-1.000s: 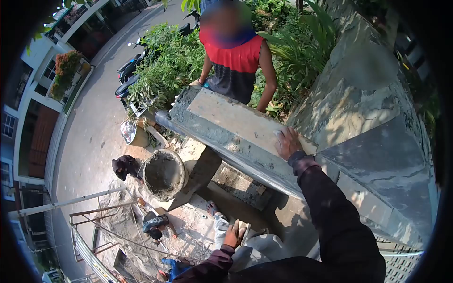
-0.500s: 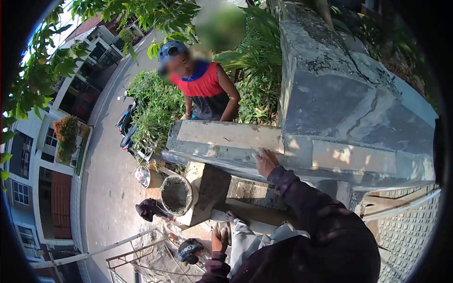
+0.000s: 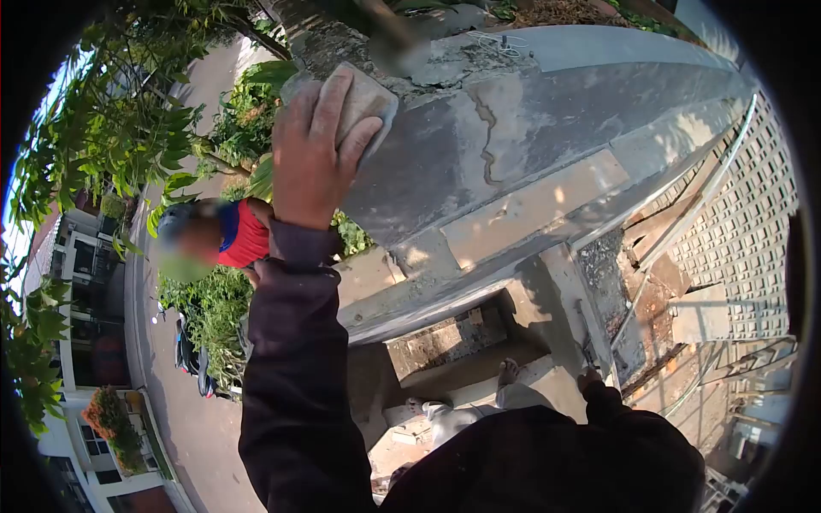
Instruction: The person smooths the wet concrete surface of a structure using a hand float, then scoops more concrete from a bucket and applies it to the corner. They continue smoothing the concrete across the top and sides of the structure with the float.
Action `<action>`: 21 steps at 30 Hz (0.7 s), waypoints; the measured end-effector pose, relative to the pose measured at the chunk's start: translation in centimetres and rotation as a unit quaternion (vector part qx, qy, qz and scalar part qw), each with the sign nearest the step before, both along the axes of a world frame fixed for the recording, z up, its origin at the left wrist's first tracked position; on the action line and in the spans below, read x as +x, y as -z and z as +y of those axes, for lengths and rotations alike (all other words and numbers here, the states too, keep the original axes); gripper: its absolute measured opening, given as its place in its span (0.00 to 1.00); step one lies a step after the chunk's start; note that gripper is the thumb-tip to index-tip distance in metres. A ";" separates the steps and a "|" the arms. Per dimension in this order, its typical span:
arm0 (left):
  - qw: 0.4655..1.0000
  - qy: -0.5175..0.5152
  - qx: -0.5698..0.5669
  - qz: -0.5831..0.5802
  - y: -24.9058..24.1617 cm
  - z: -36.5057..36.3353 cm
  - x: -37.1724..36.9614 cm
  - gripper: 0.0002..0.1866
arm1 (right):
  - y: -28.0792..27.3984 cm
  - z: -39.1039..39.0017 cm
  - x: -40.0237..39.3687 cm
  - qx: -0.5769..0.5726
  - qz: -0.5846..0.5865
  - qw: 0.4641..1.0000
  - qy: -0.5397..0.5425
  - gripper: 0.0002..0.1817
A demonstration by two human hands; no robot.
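Your left hand (image 3: 312,145) is raised high, fingers and thumb clamped around a flat grey block (image 3: 366,101) and pressing it against the grey plastered wall (image 3: 530,120). The block sits at the upper left corner of that wall, just left of a crack (image 3: 483,141) running down the plaster. Your right hand (image 3: 590,379) is low and well apart from the left, resting by the edge of a concrete step (image 3: 556,299); it is too small to tell whether it grips anything. Below your left wrist, another person in a red shirt (image 3: 246,235) stands behind the ledge (image 3: 376,274). Leafy branches (image 3: 111,128) spread to the left of your raised hand, and a patterned block wall (image 3: 744,214) lies far to its right.
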State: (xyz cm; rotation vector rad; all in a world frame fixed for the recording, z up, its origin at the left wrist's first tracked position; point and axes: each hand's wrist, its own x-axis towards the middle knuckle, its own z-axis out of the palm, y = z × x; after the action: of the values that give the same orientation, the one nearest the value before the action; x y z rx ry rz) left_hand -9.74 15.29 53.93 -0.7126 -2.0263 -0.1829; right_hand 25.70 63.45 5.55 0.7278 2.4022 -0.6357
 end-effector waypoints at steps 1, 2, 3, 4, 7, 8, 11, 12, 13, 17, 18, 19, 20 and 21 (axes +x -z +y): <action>1.000 0.001 -0.022 0.014 -1.6 0.8 -2.6 0.25 | -0.5 0.8 0.8 -0.025 -0.042 0.999 0.019 0.23; 0.999 -0.017 -0.043 0.025 -1.9 0.9 -5.8 0.24 | -1.2 1.1 2.2 -0.026 -0.029 0.999 0.020 0.20; 0.998 -0.027 -0.056 -0.012 -2.1 1.3 -7.7 0.24 | -1.9 0.9 3.4 -0.025 -0.015 0.999 0.021 0.17; 0.999 -0.038 -0.019 -0.018 -0.7 1.9 -9.3 0.22 | -3.2 0.4 4.7 -0.020 0.040 0.998 0.037 0.15; 0.995 -0.074 0.020 -0.066 5.8 1.8 -12.6 0.18 | -3.9 0.2 7.8 -0.057 -0.013 0.983 0.171 0.16; 0.993 -0.079 0.024 -0.080 5.8 1.0 -13.0 0.17 | -2.2 0.4 9.8 -0.058 -0.021 0.978 0.199 0.15; 0.993 -0.077 0.007 -0.084 6.0 1.0 -12.9 0.17 | -1.5 1.4 11.3 -0.113 -0.113 0.958 0.237 0.13; 0.994 -0.077 -0.004 -0.074 5.7 0.7 -12.7 0.16 | 3.6 2.6 14.0 -0.087 -0.102 0.978 0.163 0.13; 0.996 -0.082 -0.008 -0.042 5.5 0.5 -12.5 0.16 | 3.8 3.2 14.2 -0.104 -0.103 0.975 0.167 0.13; 0.992 -0.121 0.000 0.042 6.1 0.0 -12.7 0.19 | 4.1 4.6 13.1 -0.220 0.032 0.933 0.284 0.13; 0.991 -0.126 0.004 0.049 6.2 -0.1 -12.8 0.19 | 2.5 4.5 11.4 -0.279 0.042 0.896 0.343 0.14; 0.990 -0.130 0.008 0.056 6.2 -0.1 -12.8 0.20 | 2.0 4.8 10.3 -0.290 0.037 0.888 0.354 0.14; 0.988 -0.145 0.016 0.057 6.2 0.4 -12.4 0.21 | 2.3 5.2 9.9 -0.294 0.048 0.889 0.348 0.14; 0.987 -0.145 0.019 0.066 6.2 0.6 -12.4 0.22 | 2.5 5.4 9.4 -0.298 0.061 0.889 0.342 0.13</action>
State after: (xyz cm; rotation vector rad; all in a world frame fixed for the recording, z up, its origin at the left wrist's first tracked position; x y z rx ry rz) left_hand -22.12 15.92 47.69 -0.3895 -1.9665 -0.0044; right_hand 35.05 68.86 3.01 1.2653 1.8208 -1.6482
